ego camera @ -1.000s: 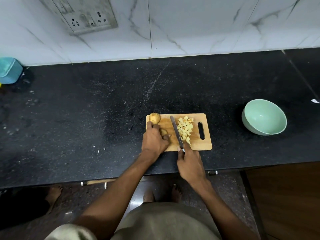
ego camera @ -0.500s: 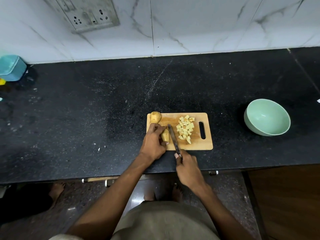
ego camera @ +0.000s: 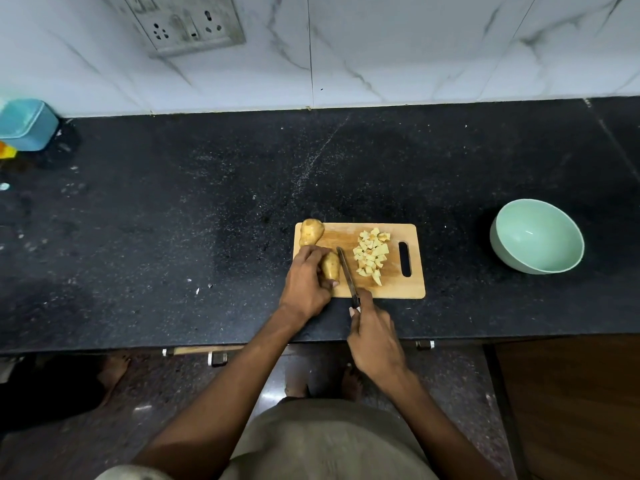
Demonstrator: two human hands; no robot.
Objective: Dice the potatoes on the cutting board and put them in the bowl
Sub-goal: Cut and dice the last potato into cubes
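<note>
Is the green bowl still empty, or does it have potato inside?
Empty: the green bowl shows only bare inside; the diced potato lies on the cutting board.

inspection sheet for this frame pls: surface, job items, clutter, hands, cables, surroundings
Surface: black speckled stone counter, pale crumbs scattered on it.
Job's things: rectangular wooden cutting board; pile of pale diced potato pieces on it; whole brown potato at its far left corner; second brown potato under the hand; empty mint-green bowl off to the right.
Clutter: light blue plastic container at far left.
Hands: left hand holds the second potato; right hand grips the steel knife, blade beside that potato.
Cables: nothing seen.
Surroundings: white marble-look wall tiles, grey socket plate.
</note>
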